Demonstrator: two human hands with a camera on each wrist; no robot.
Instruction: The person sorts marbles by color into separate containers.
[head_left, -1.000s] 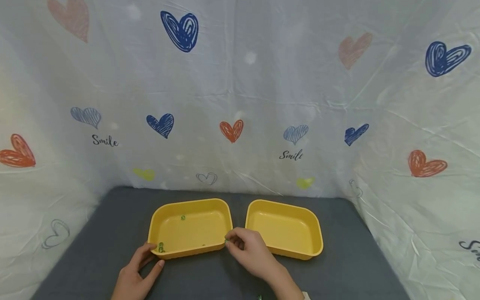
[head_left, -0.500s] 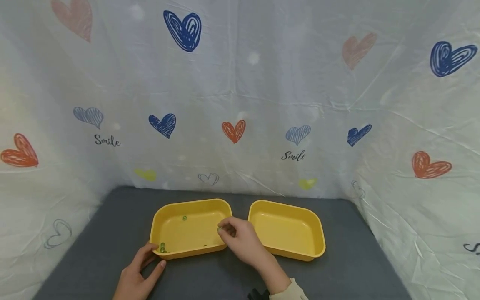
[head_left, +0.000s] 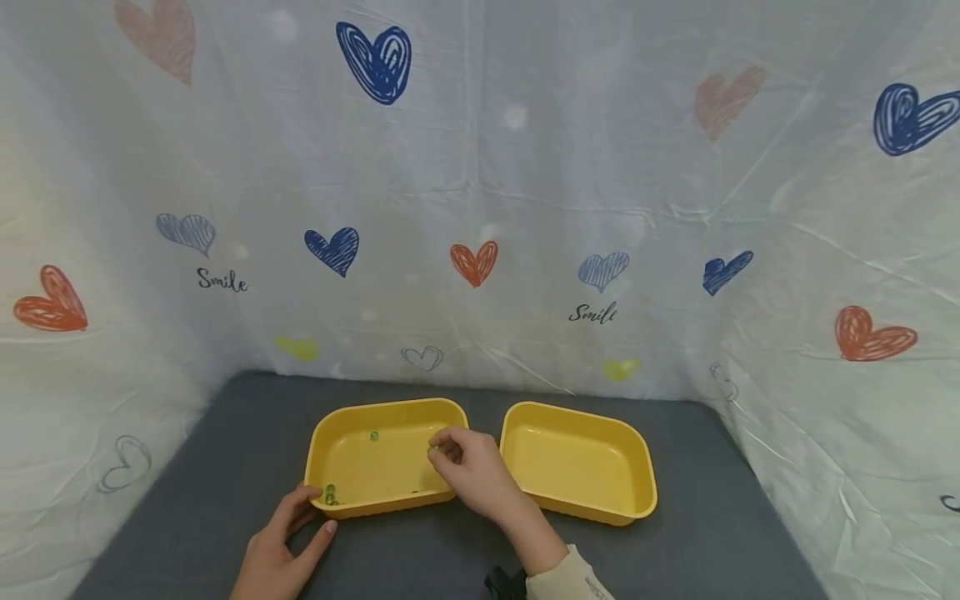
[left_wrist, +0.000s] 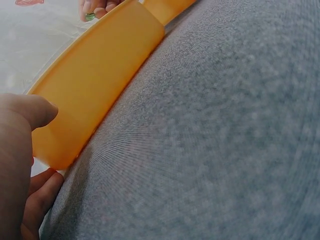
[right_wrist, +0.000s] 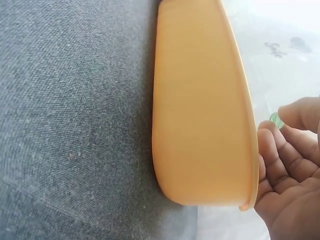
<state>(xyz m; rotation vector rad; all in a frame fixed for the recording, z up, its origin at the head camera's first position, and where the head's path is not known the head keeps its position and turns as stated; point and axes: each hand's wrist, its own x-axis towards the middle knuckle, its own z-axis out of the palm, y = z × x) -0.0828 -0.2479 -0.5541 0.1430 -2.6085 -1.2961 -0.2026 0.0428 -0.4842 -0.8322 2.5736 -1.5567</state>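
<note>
Two yellow plastic trays stand side by side. At the front left corner of the left tray (head_left: 375,473), my left hand (head_left: 276,552) holds on, the thumb (left_wrist: 42,111) against the front wall and other fingers around the corner. My right hand (head_left: 477,477) is over that tray's right part, pinching a green glass marble (right_wrist: 276,120) between thumb and fingertips. Inside the left tray, one green marble (head_left: 374,436) lies near the back wall, and a small group of marbles (head_left: 330,493) sits in the front left corner. The front wall partly hides a bit of green.
The right tray (head_left: 577,461) stands just right of my right forearm, with a narrow gap between the trays. Dark grey cloth (head_left: 405,554) covers the table. A white curtain (head_left: 525,192) printed with hearts hangs behind and at both sides. A black object (head_left: 504,583) shows beside the right sleeve.
My right hand, pinching the marble, has moved left and away from me, from the left tray's right front corner to above its inside. The left hand stays on the tray's corner.
</note>
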